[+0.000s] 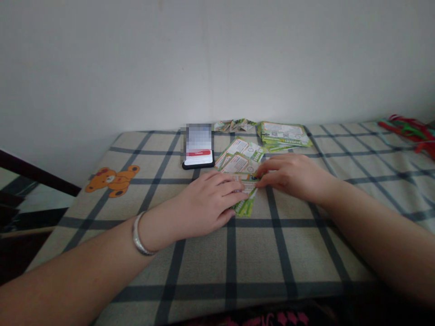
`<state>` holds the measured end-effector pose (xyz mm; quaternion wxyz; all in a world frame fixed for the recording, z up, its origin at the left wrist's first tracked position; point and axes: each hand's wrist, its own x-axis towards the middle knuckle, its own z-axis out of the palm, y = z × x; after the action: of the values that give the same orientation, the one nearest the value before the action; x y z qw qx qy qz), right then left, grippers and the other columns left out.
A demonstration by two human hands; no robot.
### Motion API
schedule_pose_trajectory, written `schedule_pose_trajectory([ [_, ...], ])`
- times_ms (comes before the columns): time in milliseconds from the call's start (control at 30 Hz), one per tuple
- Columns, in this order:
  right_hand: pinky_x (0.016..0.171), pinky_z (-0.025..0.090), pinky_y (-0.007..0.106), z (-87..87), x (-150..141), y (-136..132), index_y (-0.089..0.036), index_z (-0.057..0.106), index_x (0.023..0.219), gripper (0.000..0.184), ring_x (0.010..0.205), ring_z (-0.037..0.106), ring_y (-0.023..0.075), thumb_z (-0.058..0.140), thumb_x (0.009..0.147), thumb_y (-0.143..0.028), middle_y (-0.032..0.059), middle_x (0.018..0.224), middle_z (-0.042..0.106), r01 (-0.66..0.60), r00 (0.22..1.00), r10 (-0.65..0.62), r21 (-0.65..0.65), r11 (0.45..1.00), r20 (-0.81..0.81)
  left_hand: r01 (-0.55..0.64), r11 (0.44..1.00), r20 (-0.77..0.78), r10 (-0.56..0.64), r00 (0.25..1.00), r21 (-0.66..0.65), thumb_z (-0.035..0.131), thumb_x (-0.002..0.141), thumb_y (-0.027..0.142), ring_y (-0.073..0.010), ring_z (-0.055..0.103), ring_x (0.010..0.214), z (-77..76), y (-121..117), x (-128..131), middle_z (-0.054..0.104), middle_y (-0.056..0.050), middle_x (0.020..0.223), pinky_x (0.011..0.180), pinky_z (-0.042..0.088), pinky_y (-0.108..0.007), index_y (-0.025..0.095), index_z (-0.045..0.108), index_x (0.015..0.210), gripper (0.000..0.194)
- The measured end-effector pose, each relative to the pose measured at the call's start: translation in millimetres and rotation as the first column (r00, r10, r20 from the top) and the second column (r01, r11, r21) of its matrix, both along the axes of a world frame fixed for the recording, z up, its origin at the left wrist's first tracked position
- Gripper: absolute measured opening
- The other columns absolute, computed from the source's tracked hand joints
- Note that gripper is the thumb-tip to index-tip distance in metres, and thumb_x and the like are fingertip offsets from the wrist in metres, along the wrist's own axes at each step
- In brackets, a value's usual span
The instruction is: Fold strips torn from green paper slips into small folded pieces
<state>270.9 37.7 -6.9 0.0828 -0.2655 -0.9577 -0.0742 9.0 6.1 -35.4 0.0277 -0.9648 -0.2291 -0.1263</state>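
Observation:
Green-and-white printed cards (246, 209) lie fanned on the tablecloth between my hands. My left hand (214, 201) rests over their left side, palm down, its fingers stretched across the printed face; the thumb lies low at the lower left edge. From the other side, my right hand (295, 176) has its fingertips closed on the right edge of a card (250, 185), though the underside of that grip is hidden. Just beyond my fingers, more overlapping cards (238, 154) lie spread at an angle.
A phone (199, 159) lies left of the cards. Against the wall sit a thick card stack (285, 132) and small folded paper pieces (234, 125). A bear cutout (113, 179) is at the left, a red-and-green item (411, 131) at the far right. The checked tablecloth (200, 267) covers the table.

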Motion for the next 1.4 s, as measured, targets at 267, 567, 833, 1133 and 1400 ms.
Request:
schedule_pose_trajectory([
  [267,0.072,0.044,0.028,1.7,7.1,3.2,-0.029,0.075,0.093,0.018,0.086,0.066,0.0163,0.061,0.087,-0.020,-0.0008,0.101,0.072,0.065,0.998,-0.065,-0.027,0.998,0.017,-0.010,1.000,-0.017,0.009,1.000,-0.011,0.053,0.091,0.028,-0.0265,0.048,0.123,0.8,0.8,0.6,0.058,-0.005,0.132,0.107,0.037,-0.048,0.020,0.054,0.129,0.039],
  [567,0.073,0.045,0.028,1.8,10.1,5.1,-0.030,0.075,0.092,0.019,0.088,0.066,0.0161,0.061,0.087,-0.018,-0.0019,0.103,0.071,0.107,0.994,-0.105,-0.051,0.993,0.039,0.014,1.000,-0.016,-0.014,1.000,-0.019,0.053,0.091,0.028,-0.0253,0.049,0.122,1.0,2.3,-0.5,0.059,-0.006,0.131,0.106,0.040,-0.046,0.019,0.056,0.126,0.036],
  [833,0.073,0.047,0.028,-0.5,11.0,6.0,-0.030,0.075,0.092,0.023,0.089,0.067,0.0168,0.058,0.086,-0.014,-0.0022,0.103,0.071,0.118,0.993,-0.116,-0.064,0.991,0.025,0.077,0.997,0.020,-0.077,0.997,0.003,0.052,0.091,0.024,-0.0236,0.053,0.116,2.9,3.7,-1.5,0.064,-0.004,0.122,0.101,0.043,-0.043,0.019,0.061,0.117,0.027],
  [1133,0.078,0.049,0.030,-7.4,5.0,5.3,-0.020,0.073,0.078,0.019,0.084,0.065,0.0176,0.057,0.077,-0.010,0.0040,0.096,0.071,0.108,0.978,-0.136,-0.177,0.978,-0.156,0.105,0.994,0.072,-0.103,0.992,-0.029,0.053,0.090,0.020,-0.0220,0.057,0.111,5.0,4.2,-1.3,0.068,-0.002,0.115,0.097,0.046,-0.041,0.020,0.065,0.106,0.020],
  [1400,0.081,0.045,0.035,-7.3,-1.7,-0.2,-0.021,0.071,0.087,0.017,0.085,0.064,0.0196,0.056,0.081,-0.014,0.0019,0.091,0.072,0.175,0.973,-0.190,-0.113,0.978,-0.133,0.099,0.995,0.057,-0.100,0.993,0.018,0.057,0.089,0.027,-0.0235,0.058,0.110,4.8,4.5,-0.7,0.068,-0.005,0.113,0.095,0.048,-0.041,0.015,0.062,0.108,0.023],
])
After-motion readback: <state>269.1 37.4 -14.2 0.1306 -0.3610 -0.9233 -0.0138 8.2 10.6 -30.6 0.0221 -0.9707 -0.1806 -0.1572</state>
